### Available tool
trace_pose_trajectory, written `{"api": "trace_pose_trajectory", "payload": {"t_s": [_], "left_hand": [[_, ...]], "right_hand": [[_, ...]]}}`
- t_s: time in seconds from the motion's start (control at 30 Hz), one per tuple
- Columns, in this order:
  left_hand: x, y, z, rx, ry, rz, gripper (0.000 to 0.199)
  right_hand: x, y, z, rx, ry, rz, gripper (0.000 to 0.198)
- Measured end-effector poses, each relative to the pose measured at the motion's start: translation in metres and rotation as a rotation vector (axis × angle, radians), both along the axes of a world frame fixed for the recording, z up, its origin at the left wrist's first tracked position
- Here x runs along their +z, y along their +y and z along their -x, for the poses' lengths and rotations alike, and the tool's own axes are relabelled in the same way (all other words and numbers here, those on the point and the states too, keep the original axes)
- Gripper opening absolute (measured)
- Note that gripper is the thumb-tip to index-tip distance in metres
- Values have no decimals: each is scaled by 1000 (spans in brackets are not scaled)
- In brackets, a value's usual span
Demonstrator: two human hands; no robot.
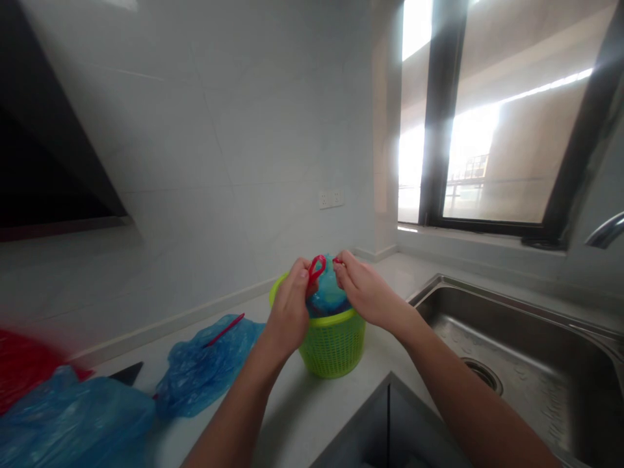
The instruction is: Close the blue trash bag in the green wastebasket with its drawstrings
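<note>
A small green mesh basket [333, 344] stands on the white counter, with a blue plastic bag [327, 294] inside it. The bag has a red drawstring [316, 266] at its top. My left hand [290, 311] pinches the red loop on the left side above the basket. My right hand [365, 292] pinches the other end of the red string on the right. Both hands sit just over the basket's rim, close together.
More crumpled blue bags [205, 367] with a red string lie on the counter at left, beside something red [24, 364]. A steel sink [511, 351] lies to the right, its tap [604, 231] at the edge. The wall has a socket [331, 198]; a window is behind the sink.
</note>
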State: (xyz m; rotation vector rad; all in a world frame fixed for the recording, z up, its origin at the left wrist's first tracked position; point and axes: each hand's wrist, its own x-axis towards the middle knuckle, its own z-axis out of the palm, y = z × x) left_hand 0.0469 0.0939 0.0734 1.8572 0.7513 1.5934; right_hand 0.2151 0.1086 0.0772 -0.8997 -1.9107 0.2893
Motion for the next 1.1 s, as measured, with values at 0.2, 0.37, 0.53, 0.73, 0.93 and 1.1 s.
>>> {"api": "trace_pose_trajectory", "payload": {"t_s": [0.2,0.37,0.53,0.73,0.93,1.1], "left_hand": [[-7,0,-10,145,174,-67,26],[-11,3,-10,238,135,-113,20],[-16,9,-11,286,-76,-99,22],[-12,5,-13,205,-46,-56,19],[-11,-4,-14,247,118,-137,22],[-11,-11,-18,306,243,-232,26]], "right_hand": [[-4,5,5,114,189,-12,8],[-2,3,16,261,333,1,16],[-2,-5,22,338,327,5,23],[-6,2,20,255,409,81,36],[-5,8,14,172,459,91,30],[-3,11,12,97,402,34,32]]}}
